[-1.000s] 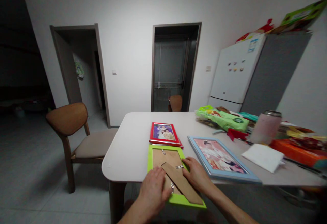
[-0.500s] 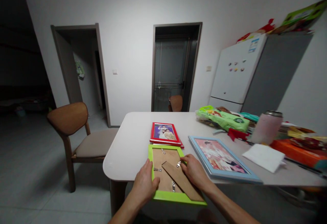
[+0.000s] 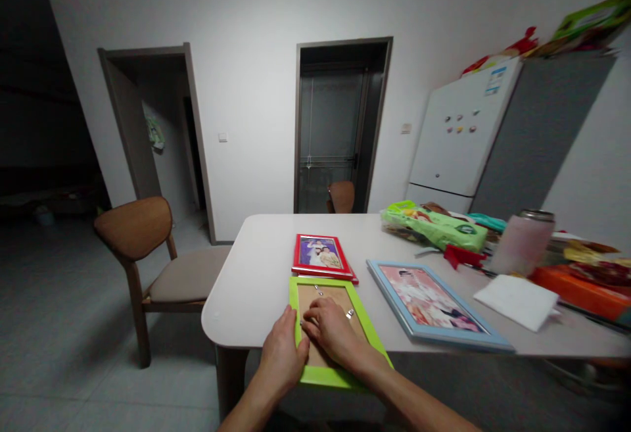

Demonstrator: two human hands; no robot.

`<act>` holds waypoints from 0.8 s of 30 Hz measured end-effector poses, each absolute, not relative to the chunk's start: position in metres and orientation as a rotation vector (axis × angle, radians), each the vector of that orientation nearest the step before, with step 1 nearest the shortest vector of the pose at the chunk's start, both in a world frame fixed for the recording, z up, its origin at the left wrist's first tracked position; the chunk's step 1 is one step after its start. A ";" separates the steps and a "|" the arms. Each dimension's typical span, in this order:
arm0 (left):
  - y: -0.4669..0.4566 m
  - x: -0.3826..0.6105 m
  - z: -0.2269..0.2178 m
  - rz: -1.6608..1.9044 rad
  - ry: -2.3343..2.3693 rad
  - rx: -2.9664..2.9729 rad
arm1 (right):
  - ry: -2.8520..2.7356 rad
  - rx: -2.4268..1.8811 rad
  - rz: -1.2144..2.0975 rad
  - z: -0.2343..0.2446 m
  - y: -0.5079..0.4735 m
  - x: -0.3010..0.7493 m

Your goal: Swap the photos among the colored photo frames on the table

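A lime-green picture frame [image 3: 329,377] lies face down at the table's near edge, its brown backing board [image 3: 339,295] upward. My left hand [image 3: 283,353] grips the frame's left side, thumb on top. Reaching across the board, my right hand [image 3: 335,333] has its bent fingertips together at the small metal clip [image 3: 302,323] on the left side. Other metal clips show at the top and right; the stand leg is hidden beneath my right hand and forearm. Just beyond lies a red picture frame [image 3: 319,271] holding a photo.
A light-blue picture frame [image 3: 411,327] with a photo lies to the right on the white table [image 3: 246,287]. Farther right are white tissue [image 3: 517,300], a pink jar [image 3: 522,244], a green packet [image 3: 434,225] and an orange box [image 3: 576,294]. A wooden chair [image 3: 133,231] stands left.
My right hand has moved left from the right-hand clip to the left-hand one, now covering the stand leg. My left hand keeps its hold on the green frame. The view shifts slightly.
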State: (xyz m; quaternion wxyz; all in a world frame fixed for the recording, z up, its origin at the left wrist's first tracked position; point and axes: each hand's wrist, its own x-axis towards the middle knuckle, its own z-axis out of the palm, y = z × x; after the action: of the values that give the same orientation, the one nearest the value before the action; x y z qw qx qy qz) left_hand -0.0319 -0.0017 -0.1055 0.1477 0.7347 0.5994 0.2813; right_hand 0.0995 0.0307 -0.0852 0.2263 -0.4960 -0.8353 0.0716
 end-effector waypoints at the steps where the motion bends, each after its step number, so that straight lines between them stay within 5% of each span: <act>1: -0.002 -0.032 -0.105 0.803 1.727 2.112 | -2.289 -1.376 0.186 -0.086 0.032 0.099; 24: -0.003 -0.029 -0.106 0.797 1.737 2.088 | -2.057 -1.752 0.038 -0.097 0.092 0.120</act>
State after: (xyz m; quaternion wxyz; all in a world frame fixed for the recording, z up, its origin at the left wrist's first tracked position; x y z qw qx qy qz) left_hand -0.0291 -0.0028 -0.1056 0.1547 0.7287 0.6063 0.2783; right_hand 0.1203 0.0916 -0.0973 0.2180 -0.6327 -0.7430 0.0136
